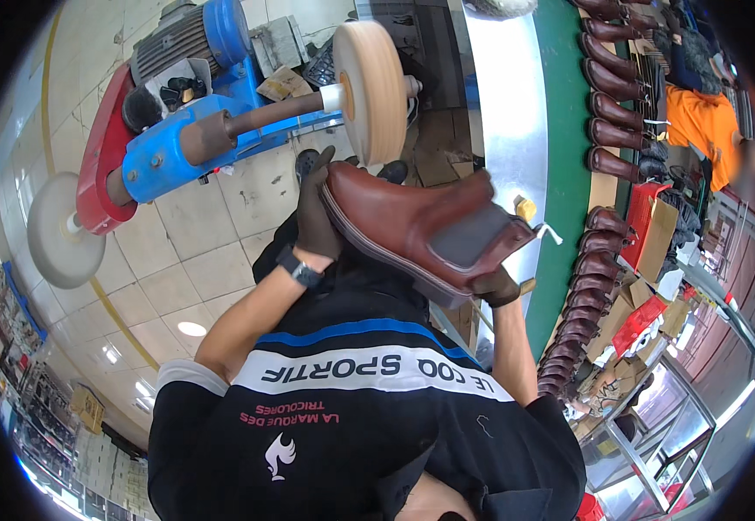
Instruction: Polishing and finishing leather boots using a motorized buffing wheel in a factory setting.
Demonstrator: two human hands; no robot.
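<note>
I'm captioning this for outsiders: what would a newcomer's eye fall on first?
First, the glossy reddish-brown boot at the centre, its toe in the gloved left hand, the gloved right hand at its heel end. Just above it, the big pale wheel stands out on the blue-and-red machine at upper left. Then, on the right, the long row of brown footwear beside the green surface.

On the green bench (pixel 564 148), along its right edge, brown-red boots (pixel 616 135) in a row, broken into two groups by a gap. Along its left edge, a shiny metal strip (pixel 516 104), with cardboard (pixel 434 161) lower down on the strip's left. Past the right edge, a person (pixel 703 126) in orange, a red box (pixel 642 215), then, nearer, a metal frame (pixel 636 467). Across the pale tiles (pixel 169 234), a yellow line (pixel 123 323); left of that, a carton (pixel 88 408)
</note>
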